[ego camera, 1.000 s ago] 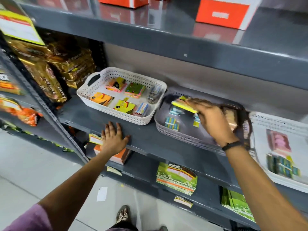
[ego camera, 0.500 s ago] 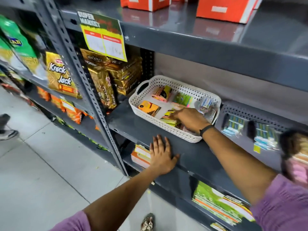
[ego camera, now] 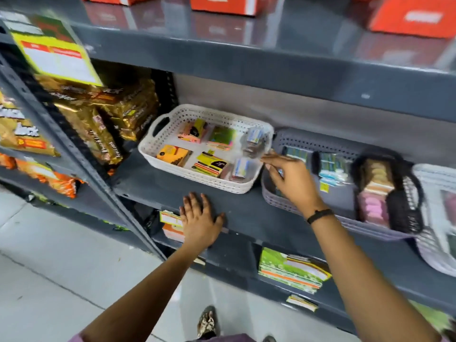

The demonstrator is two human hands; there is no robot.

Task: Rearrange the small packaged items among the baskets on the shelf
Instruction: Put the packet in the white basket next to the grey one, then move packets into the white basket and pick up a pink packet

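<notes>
A white perforated basket (ego camera: 170, 119) sits on the grey shelf (ego camera: 246, 218) and holds several small packets, among them a yellow-green one (ego camera: 209, 164) and an orange one (ego camera: 172, 154). Right of it stands a grey basket (ego camera: 278, 199) with small blue-green packets (ego camera: 329, 166) and pink ones (ego camera: 372, 206). My right hand (ego camera: 288, 178) hovers over the grey basket's left end, just off the white basket's right rim, fingers apart and holding nothing. My left hand (ego camera: 199, 220) lies flat on the shelf's front edge.
Another white basket (ego camera: 434, 245) stands at the far right. Gold biscuit packs (ego camera: 118, 112) fill the bay to the left behind a yellow price sign (ego camera: 56, 53). Orange boxes (ego camera: 414, 18) sit on the shelf above; green packs (ego camera: 291, 270) lie on the shelf below.
My right hand carried a yellow packet from the grey basket into the white basket, let it go and has drawn back right, empty. My left hand stays on the shelf edge.
</notes>
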